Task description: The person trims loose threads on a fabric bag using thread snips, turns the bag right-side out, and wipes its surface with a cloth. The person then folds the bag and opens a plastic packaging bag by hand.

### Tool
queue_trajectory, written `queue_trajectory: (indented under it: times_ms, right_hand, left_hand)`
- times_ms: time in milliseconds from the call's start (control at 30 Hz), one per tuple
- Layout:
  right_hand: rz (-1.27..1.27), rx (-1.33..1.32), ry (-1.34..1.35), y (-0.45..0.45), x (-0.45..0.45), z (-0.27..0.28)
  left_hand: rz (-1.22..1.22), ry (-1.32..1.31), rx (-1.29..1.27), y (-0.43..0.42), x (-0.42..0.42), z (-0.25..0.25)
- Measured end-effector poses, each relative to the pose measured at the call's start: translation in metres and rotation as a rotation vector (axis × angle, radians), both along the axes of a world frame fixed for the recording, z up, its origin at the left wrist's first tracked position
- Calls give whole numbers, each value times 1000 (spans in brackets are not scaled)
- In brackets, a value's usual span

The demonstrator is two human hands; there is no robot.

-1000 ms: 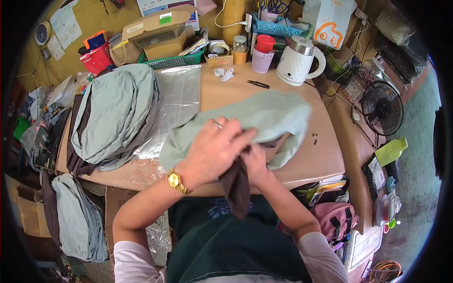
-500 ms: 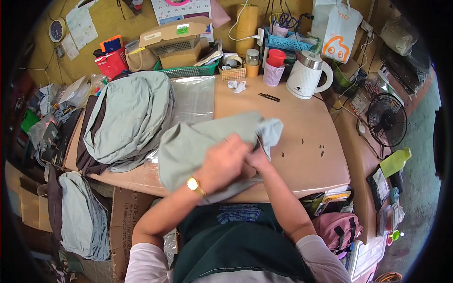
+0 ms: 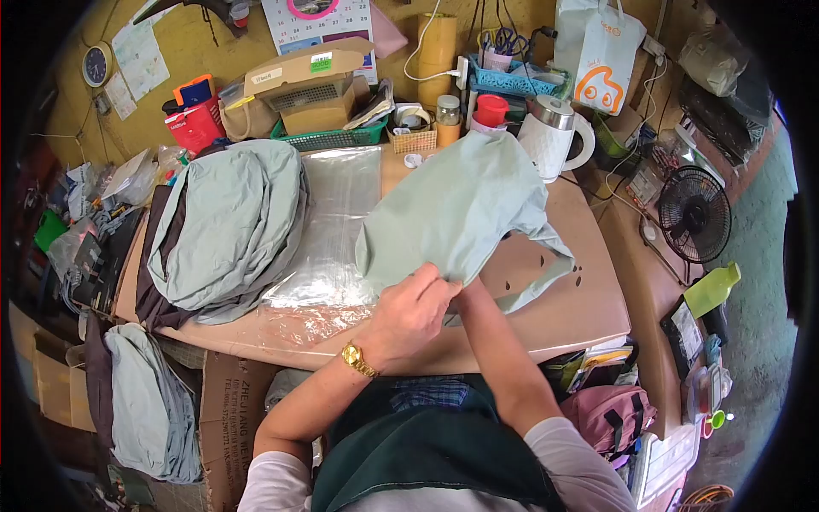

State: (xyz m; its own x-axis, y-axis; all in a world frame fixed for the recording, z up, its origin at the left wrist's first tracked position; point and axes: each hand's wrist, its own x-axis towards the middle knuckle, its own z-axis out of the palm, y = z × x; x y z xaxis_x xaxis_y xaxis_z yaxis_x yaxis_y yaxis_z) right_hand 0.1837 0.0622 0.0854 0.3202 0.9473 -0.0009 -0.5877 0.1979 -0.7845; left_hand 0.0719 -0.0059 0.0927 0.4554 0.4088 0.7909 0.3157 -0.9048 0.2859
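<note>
1. 1 pale green cloth (image 3: pixel 456 209) is held up over the right-middle part of the surface (image 3: pixel 589 316), its upper end in front of the cups. A narrow strip of it loops out on the right.
2. The left hand (image 3: pixel 414 311) has its thumb and fingers closed together, pinching the near edge of the cloth. A gold watch (image 3: pixel 359 360) is on that wrist.
3. The right forearm (image 3: pixel 503 358) runs up to the cloth, and the right hand is hidden by it; I cannot tell how its fingers stand.
4. Just left of the cloth lies clear plastic (image 3: pixel 333 213), shiny and creased at its near end.
5. Farther left, 1 pile of pale green and dark brown fabric (image 3: pixel 230 226) rests on the surface.
6. Behind the cloth stand 1 red cup (image 3: pixel 490 110), 1 lidded jar (image 3: pixel 448 115) and, to their right, 1 white kettle (image 3: pixel 544 141).
7. At the far right is 1 black fan (image 3: pixel 695 213), well apart from the left hand.
</note>
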Motion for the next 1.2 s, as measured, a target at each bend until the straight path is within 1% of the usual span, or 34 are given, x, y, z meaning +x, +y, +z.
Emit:
queue_trajectory:
  times_ms: [67, 100, 167, 200, 233, 300, 333, 367, 433, 467, 533, 567, 600, 633, 700, 733, 767, 833, 867, 900, 967, 1000, 1067, 1100, 1133, 1167, 1200]
  right_hand:
    - [-15, 69, -164, 7, -4, -1]
    - [-28, 98, -253, 10, -7, -2]
    - [-60, 129, -436, 15, -6, -3]
    - [-78, 135, -523, 19, -1, -2]
    - [-94, 128, -616, 26, 7, -1]
    - [-139, 135, -823, 38, 20, -1]
    - [-171, 147, -935, 43, 24, -2]
    - [-228, 184, -1069, 46, 26, -5]
    - [-411, 320, -1348, 50, 27, -21]
    - [-531, 394, -1466, 52, 30, -30]
    - [-723, 471, -1636, 55, 43, -40]
    - [-787, 478, -1697, 54, 50, -41]
    - [-599, 317, -1788, 45, 58, -24]
    - [-410, 152, -1879, 36, 66, -6]
    - [-14, -175, -1983, 28, 82, -5]
    - [-250, 21, -1909, 33, 88, -18]
    - [-480, 218, -1811, 38, 92, -30]
    - [-520, 174, -1760, 12, 86, 0]
    - [-50, -112, -1937, -2, 87, 14]
    - [436, -397, -2031, -7, 88, 20]
    - [305, -111, -2085, -11, 89, -8]
    - [560, -110, -1996, -22, 83, -16]
    - [826, -47, -1899, -57, 60, -10]
    - [838, 15, -1908, -79, 48, 5]
    - [847, 17, -1903, -90, 48, -3]
    - [829, 76, -1962, -99, 55, -10]
    - [807, 135, -2021, -104, 63, -14]
  left_hand:
    - [56, -83, -46, -4, 3, 9]
    - [55, -84, -46, -4, 7, 5]
    - [-58, 175, -52, -8, 14, -10]
    - [13, 238, -148, -19, 13, -9]
    - [11, 240, -148, -27, 11, -7]
    - [118, 44, 19, -38, 7, -7]
    - [-106, 101, -103, -50, 1, -21]
    - [-108, 100, -99, -43, 4, -34]
    - [-18, 158, -236, -32, 12, -44]
    - [237, 206, -278, -10, 5, -43]
    - [557, 52, -104, 35, -20, -49]
    - [674, 166, -35, 46, -35, -33]
    - [793, 279, 29, 50, -48, -14]
    - [796, 278, 20, 52, -55, -3]
    - [760, 622, -286, 52, -67, 14]
    - [790, 600, -198, 43, -64, 20]
    - [799, 592, -192, 35, -62, 24]
    - [759, 620, -225, 20, -62, 24]
    - [638, 826, -544, 21, -69, 19]
    - [639, 831, -543, 15, -70, 13]
    - [507, 655, -847, 4, -66, 4]
    - [506, 656, -849, -1, -63, 5]
    - [497, 634, -747, -15, -60, 16]
    - [503, 632, -755, -17, -64, 23]
    - [584, 714, -524, -15, -70, 31]
    - [655, 785, -286, -11, -76, 37]
    - [653, 781, -252, -5, -82, 38]
